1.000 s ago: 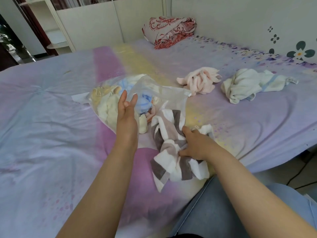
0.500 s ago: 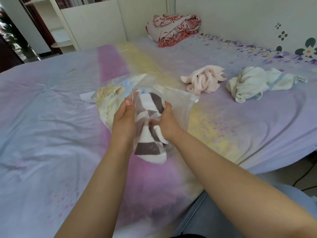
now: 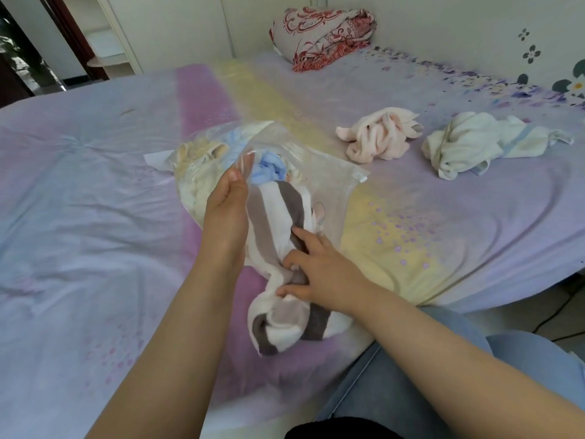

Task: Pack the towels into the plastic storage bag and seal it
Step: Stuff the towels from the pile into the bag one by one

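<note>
Clear plastic storage bag (image 3: 329,172) lies on the bed sheet (image 3: 95,201), mouth facing near, toward the person. Through the film: a pale yellow towel (image 3: 196,172) at the bag's left side and a light blue towel (image 3: 269,169) near the middle. White slider tab at the bag's right corner.

Left hand (image 3: 226,213): palm turned right, fingers together and extended; thumb and fingertips pinch the upper edge of the bag mouth and lift it, holding the opening up.

Right hand (image 3: 313,269): fingers curled into the brown-and-white striped towel (image 3: 278,242), gripping it at about mid-length. Index finger extended along the cloth toward the bag. The towel's far end sits in the bag mouth, touching the blue towel; its near end hangs out, bunched on the sheet just beside the bed edge. Exactly how far the striped towel reaches in, cannot tell, since film glare obscures it.

Outside the bag, far right on the sheet: a crumpled pink towel (image 3: 378,139), and to its right, apart from it, a crumpled cream towel with blue trim (image 3: 468,144). Both well apart from the bag.

Far end of bed: folded red-patterned quilt (image 3: 323,33) against the wall. Person's jeans-clad leg (image 3: 395,375) visible at near right.
</note>
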The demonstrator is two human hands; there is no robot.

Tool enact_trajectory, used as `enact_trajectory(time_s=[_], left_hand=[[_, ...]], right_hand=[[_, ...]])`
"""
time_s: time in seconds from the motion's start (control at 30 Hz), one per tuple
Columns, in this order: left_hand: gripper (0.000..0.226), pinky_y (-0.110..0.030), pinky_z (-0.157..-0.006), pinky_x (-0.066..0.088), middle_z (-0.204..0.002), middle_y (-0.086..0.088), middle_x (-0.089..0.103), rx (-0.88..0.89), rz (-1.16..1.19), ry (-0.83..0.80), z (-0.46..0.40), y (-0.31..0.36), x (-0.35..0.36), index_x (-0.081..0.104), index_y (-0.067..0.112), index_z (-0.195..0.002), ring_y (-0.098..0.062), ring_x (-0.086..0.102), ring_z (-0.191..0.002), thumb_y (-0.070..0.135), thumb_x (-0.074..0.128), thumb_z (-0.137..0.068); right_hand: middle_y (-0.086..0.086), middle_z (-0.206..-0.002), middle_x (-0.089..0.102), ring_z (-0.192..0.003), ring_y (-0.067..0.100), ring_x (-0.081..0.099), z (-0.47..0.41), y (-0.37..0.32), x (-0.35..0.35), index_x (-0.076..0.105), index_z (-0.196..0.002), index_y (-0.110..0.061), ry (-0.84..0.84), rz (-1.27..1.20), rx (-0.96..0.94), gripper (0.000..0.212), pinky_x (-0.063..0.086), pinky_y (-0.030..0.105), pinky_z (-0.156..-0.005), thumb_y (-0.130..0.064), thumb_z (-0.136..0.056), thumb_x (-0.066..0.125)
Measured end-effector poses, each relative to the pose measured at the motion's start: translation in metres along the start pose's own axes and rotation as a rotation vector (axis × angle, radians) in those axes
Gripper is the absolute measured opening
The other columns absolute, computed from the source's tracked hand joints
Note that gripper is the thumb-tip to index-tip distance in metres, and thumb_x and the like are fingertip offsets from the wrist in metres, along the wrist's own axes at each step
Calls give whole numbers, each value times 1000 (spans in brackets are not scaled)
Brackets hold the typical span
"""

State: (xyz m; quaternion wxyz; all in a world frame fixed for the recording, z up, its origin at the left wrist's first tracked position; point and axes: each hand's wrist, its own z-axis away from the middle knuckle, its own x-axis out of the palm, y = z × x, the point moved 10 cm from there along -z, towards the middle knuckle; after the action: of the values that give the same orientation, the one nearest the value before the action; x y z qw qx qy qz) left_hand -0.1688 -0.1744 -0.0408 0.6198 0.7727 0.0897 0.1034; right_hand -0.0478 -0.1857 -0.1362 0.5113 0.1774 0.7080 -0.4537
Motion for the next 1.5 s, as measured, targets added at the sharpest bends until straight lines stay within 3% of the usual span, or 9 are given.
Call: enact_trajectory(time_s=[0.17, 0.37, 0.53, 0.7, 0.8, 0.9, 1.2, 1.37, 1.5], left_hand=[[32, -27, -117, 26, -133, 22, 58, -28, 26, -2, -2, 0, -5, 58, 31, -128, 6, 44, -131, 29, 36, -106], [30, -11, -92, 43, -117, 25, 65, -68, 48, -51, 5, -4, 4, 60, 32, -121, 14, 56, -111, 30, 34, -106], [34, -18, -94, 47, -117, 17, 69, -64, 38, -29, 9, -1, 4, 62, 24, -125, 4, 61, -113, 29, 35, -106], [33, -9, -91, 44, -113, 30, 66, -9, -20, -43, 10, 7, 4, 58, 32, -123, 15, 56, -110, 30, 29, -107], [34, -30, -115, 33, -144, 14, 50, -11, -18, -48, 6, 5, -1, 62, 35, -126, -1, 41, -136, 38, 36, -103], [33, -40, -116, 31, -135, 18, 58, -75, 77, -71, 6, -2, -3, 72, 45, -104, -1, 45, -132, 40, 40, -99], [35, -20, -68, 57, -103, -5, 73, -173, 525, -143, 11, 4, -4, 57, 3, -113, -11, 73, -86, 18, 26, -106], [37, -22, -92, 50, -132, -6, 59, -160, 489, -50, -5, -1, -35, 55, 12, -123, -11, 56, -125, 24, 25, -106], [40, -22, -98, 47, -141, -3, 55, -122, 367, -87, -10, -3, -27, 48, 17, -133, -7, 52, -128, 29, 21, -107]], right_hand=[[-3, -76, 53, -68, 12, 49, -17, 23, -24, 53, -77, -13, -57, -465, 116, 23, 39, 23, -62, -29, -90, 60], [11, -75, 60, -70, 21, 57, 2, 80, -12, 59, -83, 1, 596, -1393, 684, 25, 48, 31, -63, -18, -96, 49], [-1, -108, 62, -92, 8, 61, -19, 11, -17, 53, -114, -20, 394, -1097, 313, 33, 52, 35, -87, -39, -87, 59], [7, -152, 15, -132, 38, 27, -24, -9, -29, 27, -140, -42, 387, 38, 221, 84, 33, 55, -105, -68, -68, 61], [6, -152, 8, -133, 42, 17, -50, -15, 2, 24, -141, -46, 181, 1, 140, 79, 29, 59, -107, -60, -74, 63], [5, -145, 19, -123, 41, 27, -80, -22, 14, 34, -137, -44, 113, 44, 115, 62, 41, 53, -98, -46, -81, 61], [9, -148, 16, -131, 44, 23, -163, -21, 1, 20, -148, -28, -7, 231, 275, 67, 38, 52, -98, -11, -90, 49], [8, -148, 19, -129, 41, 28, -158, -29, 16, 34, -141, -42, -122, 78, 132, 55, 33, 49, -106, -34, -90, 53], [8, -142, 42, -129, 22, 41, -133, -46, 20, 48, -137, -22, -241, -322, -118, 46, 33, 28, -107, -10, -92, 49]])
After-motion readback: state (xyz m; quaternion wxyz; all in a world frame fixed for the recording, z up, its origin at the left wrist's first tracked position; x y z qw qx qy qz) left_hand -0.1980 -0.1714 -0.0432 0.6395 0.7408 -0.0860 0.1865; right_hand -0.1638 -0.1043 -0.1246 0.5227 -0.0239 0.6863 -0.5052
